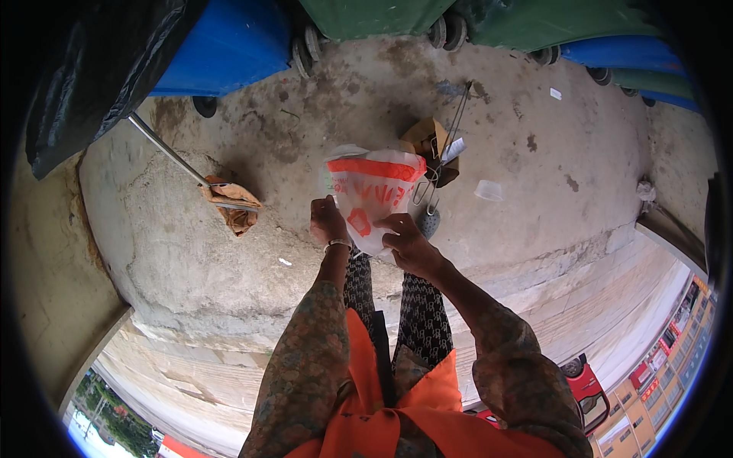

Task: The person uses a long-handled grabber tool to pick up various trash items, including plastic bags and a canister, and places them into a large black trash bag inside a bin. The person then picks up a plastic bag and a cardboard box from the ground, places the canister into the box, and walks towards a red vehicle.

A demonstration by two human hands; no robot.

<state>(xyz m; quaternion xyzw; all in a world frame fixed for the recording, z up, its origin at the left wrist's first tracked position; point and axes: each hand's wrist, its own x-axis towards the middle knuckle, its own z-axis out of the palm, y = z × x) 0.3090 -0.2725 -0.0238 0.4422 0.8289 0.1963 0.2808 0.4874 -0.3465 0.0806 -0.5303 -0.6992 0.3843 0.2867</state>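
A translucent white plastic bag (375,197) with red print hangs between my two hands, in front of my legs. My left hand (328,220) is closed on its left edge. On its lower right side, my right hand (408,243) pinches the plastic between thumb and fingers. What the bag holds cannot be made out. Just beyond it on the ground stands a brown paper bag (421,136), partly hidden. Long wire-like metal tongs (455,123) lean across that paper bag, their looped handles near my grey perforated shoe (429,223).
Blue (229,51) and green wheeled bins (372,17) line the far side. At left lies a brown scoop (232,206) on a metal pole (166,146), below a black plastic bag (109,74). A clear plastic tub (488,190) rests on the stained concrete (544,172).
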